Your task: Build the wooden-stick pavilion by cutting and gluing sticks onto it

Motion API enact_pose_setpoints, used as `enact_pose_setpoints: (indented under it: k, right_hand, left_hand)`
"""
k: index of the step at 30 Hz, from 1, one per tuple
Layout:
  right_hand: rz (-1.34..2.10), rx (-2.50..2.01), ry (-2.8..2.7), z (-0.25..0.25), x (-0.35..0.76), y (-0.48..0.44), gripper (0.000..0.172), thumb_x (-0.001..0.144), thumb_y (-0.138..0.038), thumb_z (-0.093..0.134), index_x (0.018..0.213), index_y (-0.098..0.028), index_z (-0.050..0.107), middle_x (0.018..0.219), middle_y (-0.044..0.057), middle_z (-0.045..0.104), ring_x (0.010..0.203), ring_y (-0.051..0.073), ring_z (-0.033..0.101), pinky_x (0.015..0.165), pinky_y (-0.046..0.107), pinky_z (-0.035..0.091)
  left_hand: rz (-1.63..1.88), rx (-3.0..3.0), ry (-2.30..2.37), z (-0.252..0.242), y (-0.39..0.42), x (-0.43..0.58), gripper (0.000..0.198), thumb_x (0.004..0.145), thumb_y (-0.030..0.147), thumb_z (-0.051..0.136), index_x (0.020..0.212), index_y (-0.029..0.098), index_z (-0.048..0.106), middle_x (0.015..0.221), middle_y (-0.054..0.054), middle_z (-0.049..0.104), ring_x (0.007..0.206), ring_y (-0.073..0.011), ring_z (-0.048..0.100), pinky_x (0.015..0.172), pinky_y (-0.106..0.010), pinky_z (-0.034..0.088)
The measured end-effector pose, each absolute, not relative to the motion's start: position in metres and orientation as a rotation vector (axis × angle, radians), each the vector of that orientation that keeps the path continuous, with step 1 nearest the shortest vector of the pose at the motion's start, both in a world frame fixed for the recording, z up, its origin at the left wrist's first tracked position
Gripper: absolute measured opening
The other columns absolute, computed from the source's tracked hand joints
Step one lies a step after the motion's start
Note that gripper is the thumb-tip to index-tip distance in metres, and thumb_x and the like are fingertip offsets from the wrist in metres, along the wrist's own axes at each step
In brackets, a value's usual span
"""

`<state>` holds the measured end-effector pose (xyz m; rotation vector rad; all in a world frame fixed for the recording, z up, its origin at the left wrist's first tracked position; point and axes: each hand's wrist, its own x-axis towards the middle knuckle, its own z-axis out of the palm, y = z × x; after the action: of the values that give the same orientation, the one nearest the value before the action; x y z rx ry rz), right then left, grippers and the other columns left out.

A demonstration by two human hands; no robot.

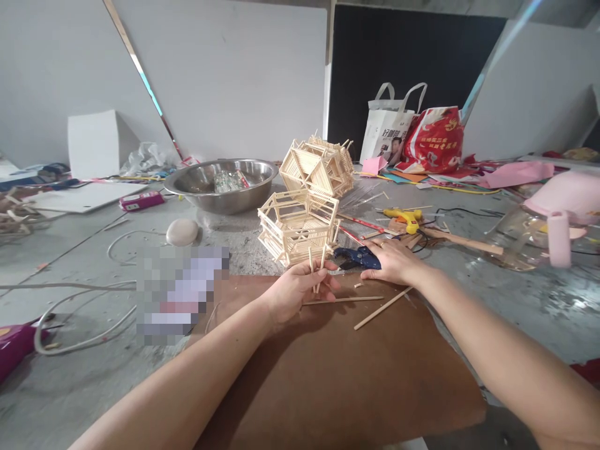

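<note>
Two short wooden sticks stand up between the fingers of my left hand, which is closed on them. My right hand lies over the handles of a dark blue cutting tool, its fingers round them. Just behind my left hand stands an open lattice frame of sticks. A second, fuller stick structure is behind that one. On the brown board lie a long stick, another partly behind my left fingers, and a small cut piece.
A metal basin holds clear plastic. Right of the structures are a yellow glue gun with a cord, wood strips and a glass jug with a pink lid. A white round device and cable lie left. Bags stand behind.
</note>
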<state>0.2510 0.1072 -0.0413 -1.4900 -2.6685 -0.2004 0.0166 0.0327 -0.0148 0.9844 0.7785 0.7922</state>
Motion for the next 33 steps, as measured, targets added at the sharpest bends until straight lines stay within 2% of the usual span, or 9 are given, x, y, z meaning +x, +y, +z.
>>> enact_pose_setpoints:
  k: [3,6,11,15,20,22,26,30,33]
  right_hand:
    - [-0.162,-1.491,-2.662,-0.042,0.252,0.107,0.088,0.061,-0.072,0.037,0.125,-0.012,0.037,0.119,0.019,0.046,0.107,0.032,0.043,0.085,0.043,0.033]
    - [-0.137,-1.478,-2.634,-0.044,0.252,0.104,0.086,0.062,-0.072,0.037,0.126,-0.015,0.034,0.125,0.017,0.041,0.113,0.031,0.037,0.091,0.049,0.025]
    - [-0.153,-1.31,-2.585,-0.039,0.249,0.099,0.068,0.07,-0.063,0.038,0.121,-0.019,0.041,0.127,0.013,0.041,0.117,0.027,0.034,0.094,0.054,0.016]
    - [-0.104,-1.059,-2.454,-0.028,0.242,0.088,0.046,0.078,-0.048,0.041,0.107,-0.015,0.054,0.109,0.011,0.056,0.105,0.021,0.046,0.092,0.04,0.03]
    - [0.3,-0.836,-2.345,-0.021,0.221,0.06,0.038,0.078,-0.037,0.047,0.109,-0.015,0.05,0.084,0.005,0.062,0.076,0.013,0.056,0.072,0.026,0.044]
    - [0.505,-0.783,-2.299,-0.021,0.212,0.05,0.032,0.079,-0.034,0.047,0.106,-0.017,0.05,0.085,0.004,0.062,0.074,0.012,0.056,0.069,0.024,0.044]
    - [0.746,-0.757,-2.167,-0.019,0.204,0.043,0.017,0.081,-0.029,0.045,0.087,-0.018,0.056,0.081,0.002,0.062,0.074,0.011,0.057,0.067,0.022,0.044]
    - [1.0,-0.878,-1.9,-0.021,0.209,0.049,0.017,0.079,-0.032,0.048,0.081,-0.018,0.055,0.069,0.0,0.059,0.063,0.01,0.054,0.058,0.022,0.043]
    - [1.168,-0.952,-1.647,-0.027,0.214,0.059,0.017,0.077,-0.034,0.05,0.079,-0.018,0.054,0.062,-0.002,0.055,0.054,0.008,0.051,0.054,0.021,0.042]
  left_hand:
    - [0.786,1.025,0.802,-0.017,0.034,0.015,0.022,0.076,0.028,0.05,0.093,0.015,0.05,0.07,-0.002,0.059,0.057,-0.0111,0.056,0.064,-0.028,0.042]
    - [0.785,1.054,0.847,-0.017,0.035,0.015,0.025,0.075,0.031,0.052,0.094,0.016,0.049,0.07,-0.002,0.059,0.056,-0.0107,0.056,0.063,-0.027,0.042]
    - [0.797,1.134,0.939,-0.015,0.034,0.017,0.027,0.073,0.034,0.052,0.092,0.016,0.05,0.069,-0.001,0.058,0.055,-0.0095,0.053,0.061,-0.026,0.042]
    - [0.841,1.345,1.026,-0.018,0.032,0.021,0.028,0.075,0.036,0.047,0.094,0.015,0.051,0.067,-0.001,0.056,0.059,-0.0105,0.052,0.062,-0.025,0.041]
    - [0.752,1.875,1.216,-0.021,0.027,0.025,0.024,0.08,0.03,0.039,0.093,0.018,0.055,0.062,0.001,0.053,0.056,-0.011,0.046,0.057,-0.022,0.035]
    - [0.691,2.031,1.239,-0.02,0.025,0.026,0.021,0.08,0.025,0.039,0.089,0.019,0.057,0.064,0.0,0.055,0.059,-0.0126,0.049,0.057,-0.022,0.035]
    - [0.632,2.22,1.22,-0.017,0.02,0.027,0.02,0.079,0.02,0.038,0.087,0.019,0.056,0.077,-0.004,0.06,0.072,-0.0162,0.054,0.063,-0.023,0.036]
    - [0.732,2.306,1.186,-0.016,0.018,0.024,0.031,0.079,0.014,0.034,0.102,0.02,0.053,0.09,-0.006,0.057,0.084,-0.0166,0.052,0.072,-0.024,0.039]
    - [0.848,2.327,1.316,-0.016,0.018,0.02,0.033,0.076,0.009,0.032,0.1,0.018,0.054,0.088,-0.007,0.056,0.082,-0.0157,0.053,0.072,-0.026,0.041]
